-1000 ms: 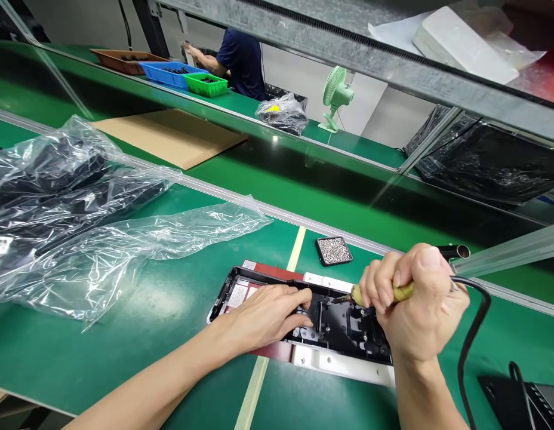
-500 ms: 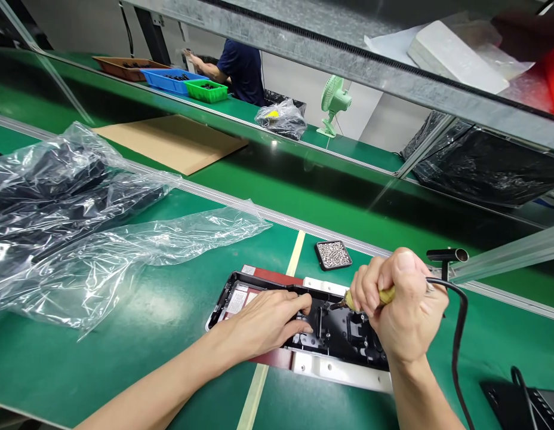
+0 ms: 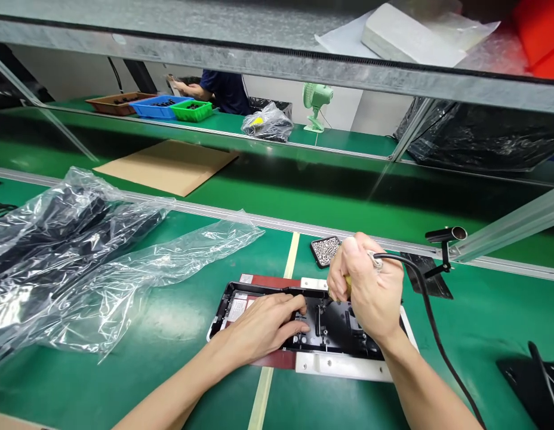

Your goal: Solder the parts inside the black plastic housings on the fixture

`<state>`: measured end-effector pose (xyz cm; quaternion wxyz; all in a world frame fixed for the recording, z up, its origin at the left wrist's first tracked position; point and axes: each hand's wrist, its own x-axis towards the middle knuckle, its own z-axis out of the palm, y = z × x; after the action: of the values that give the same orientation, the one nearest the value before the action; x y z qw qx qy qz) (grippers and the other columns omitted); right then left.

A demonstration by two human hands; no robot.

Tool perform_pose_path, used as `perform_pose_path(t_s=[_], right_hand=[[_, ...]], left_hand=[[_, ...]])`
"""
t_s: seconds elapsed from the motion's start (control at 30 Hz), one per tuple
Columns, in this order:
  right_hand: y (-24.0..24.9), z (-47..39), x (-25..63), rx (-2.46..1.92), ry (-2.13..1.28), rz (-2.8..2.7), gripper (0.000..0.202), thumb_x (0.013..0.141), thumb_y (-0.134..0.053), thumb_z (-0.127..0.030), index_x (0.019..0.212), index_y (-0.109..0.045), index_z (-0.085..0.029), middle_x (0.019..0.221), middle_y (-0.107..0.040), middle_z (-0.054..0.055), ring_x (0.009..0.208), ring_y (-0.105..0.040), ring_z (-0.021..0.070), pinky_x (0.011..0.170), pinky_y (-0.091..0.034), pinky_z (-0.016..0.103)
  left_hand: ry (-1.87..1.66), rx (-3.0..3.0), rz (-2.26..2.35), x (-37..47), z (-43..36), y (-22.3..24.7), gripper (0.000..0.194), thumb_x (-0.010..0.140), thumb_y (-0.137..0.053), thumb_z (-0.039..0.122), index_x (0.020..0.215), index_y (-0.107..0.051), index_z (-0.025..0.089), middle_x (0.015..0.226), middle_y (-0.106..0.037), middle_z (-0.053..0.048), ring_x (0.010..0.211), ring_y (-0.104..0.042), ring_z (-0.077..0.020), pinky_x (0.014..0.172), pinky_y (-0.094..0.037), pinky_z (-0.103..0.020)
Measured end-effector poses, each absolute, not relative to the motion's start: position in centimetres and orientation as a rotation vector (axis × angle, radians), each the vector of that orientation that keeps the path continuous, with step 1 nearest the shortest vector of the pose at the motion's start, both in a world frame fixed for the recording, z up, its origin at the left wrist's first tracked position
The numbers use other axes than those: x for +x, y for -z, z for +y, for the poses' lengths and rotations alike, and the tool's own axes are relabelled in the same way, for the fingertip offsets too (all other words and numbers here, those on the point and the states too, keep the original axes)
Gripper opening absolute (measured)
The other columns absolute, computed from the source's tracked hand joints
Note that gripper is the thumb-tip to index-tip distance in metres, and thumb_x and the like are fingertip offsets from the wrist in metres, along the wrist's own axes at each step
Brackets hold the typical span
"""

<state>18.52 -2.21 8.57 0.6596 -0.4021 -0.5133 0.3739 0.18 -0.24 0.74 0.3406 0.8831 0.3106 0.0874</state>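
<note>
The case (image 3: 335, 334), a long black open shell, lies on the tabletop (image 3: 178, 388) in front of the person, across a red board (image 3: 273, 360) that shows at two edges. The right hand (image 3: 370, 286) and its wrist hide most of its right end, and the left hand (image 3: 270, 322) covers part of its left half. The left grip is modestly wide, thumb and fingers parted and resting over the case. The right grip is closed round one tool (image 3: 347, 285); only a bit of yellow handle shows, and its dark tip is too small to say whether it touches the case. One black cord (image 3: 431, 316) runs from the top of this fist out of the lower edge of view.

A white strip (image 3: 339, 365) lies along the near side of the case; more white shows beyond the far side and past the right wrist, the join hidden. Just beyond the case is one dish (image 3: 316, 255) of silvery pieces, too many and small to count, its right side behind the right hand. One bracket (image 3: 445, 248) stands to the right. At left, clear plastic (image 3: 187, 251) blurs the dark things under it. Farther off are one cardboard sheet (image 3: 169, 164), three bins (image 3: 145, 110), one fan (image 3: 315, 98) and one person, cut off by the shelf (image 3: 259, 57).
</note>
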Motion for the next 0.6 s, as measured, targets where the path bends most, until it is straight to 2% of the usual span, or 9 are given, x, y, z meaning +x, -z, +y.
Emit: perform_pose_path(t_s=[0.2,0.37,0.47,0.6], right_hand=[[-8.3,-2.5,18.6,-0.927,-0.85,-1.186,0.04,0.1,-0.058,-0.038,0.065,-0.046,-0.022,0.052,-0.047,-0.006,0.044,-0.043,0.0071,0.044,-0.038,0.024],[-8.1,-2.7,19.0,-0.922,-0.86,-1.22,0.038,0.1,-0.058,-0.036,0.067,-0.046,-0.022,0.054,-0.047,-0.006,0.047,-0.044,0.0074,0.046,-0.039,0.024],[-8.1,-2.7,19.0,-0.912,-0.884,-1.217,0.036,0.1,-0.058,-0.037,0.069,-0.046,-0.022,0.054,-0.049,-0.007,0.045,-0.044,0.0072,0.045,-0.039,0.024],[-8.2,-2.7,19.0,-0.899,-0.932,-1.199,0.036,0.1,-0.057,-0.039,0.07,-0.047,-0.022,0.055,-0.05,-0.007,0.046,-0.045,0.0076,0.046,-0.04,0.024]], left_hand=[[-0.193,2.266,0.833,0.2,-0.1,-1.1,0.019,0.103,-0.053,0.043,0.103,-0.058,0.024,0.088,-0.063,0.001,0.08,-0.06,-0.0181,0.069,-0.037,-0.027],[-0.209,2.225,0.819,0.2,-0.2,-1.7,0.017,0.106,-0.048,0.037,0.103,-0.06,0.025,0.094,-0.066,0.001,0.085,-0.062,-0.0177,0.075,-0.039,-0.027],[-0.266,2.212,0.866,0.3,0.0,-2.9,0.025,0.108,-0.039,0.034,0.097,-0.058,0.023,0.093,-0.066,0.001,0.084,-0.06,-0.0168,0.077,-0.038,-0.028],[-0.39,2.113,1.007,1.1,0.9,-5.4,0.038,0.109,-0.032,0.043,0.085,-0.052,0.022,0.079,-0.058,0.002,0.071,-0.051,-0.0152,0.069,-0.035,-0.029]])
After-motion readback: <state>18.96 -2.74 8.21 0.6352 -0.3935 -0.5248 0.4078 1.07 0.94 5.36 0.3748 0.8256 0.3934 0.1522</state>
